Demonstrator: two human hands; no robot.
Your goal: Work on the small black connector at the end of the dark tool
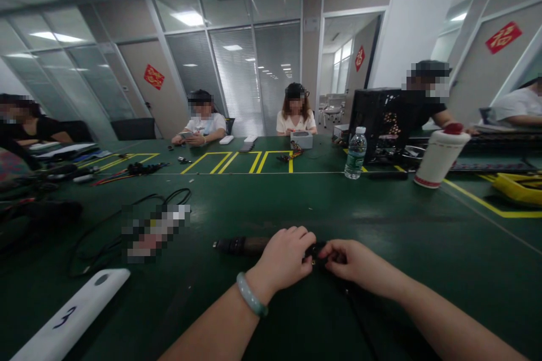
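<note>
A dark, slim electric screwdriver (243, 246) lies across the green table, its metal-tipped nose pointing left. My left hand (284, 256), with a pale bangle at the wrist, is closed over its rear part. At the right end, my right hand (345, 259) pinches a black cable plug against the screwdriver's tail. A small brassy bit shows between the two hands. From there a black cable (358, 313) runs down toward the table's near edge. Fingers hide most of the join, so whether the plug is seated cannot be made out.
A white case marked 3 (71, 318) and a looped black cable (182, 194) lie at left. Farther back stand a water bottle (355, 153), a white cup (440, 158) and a black computer case (375, 118). Several people sit around the green table (254, 197).
</note>
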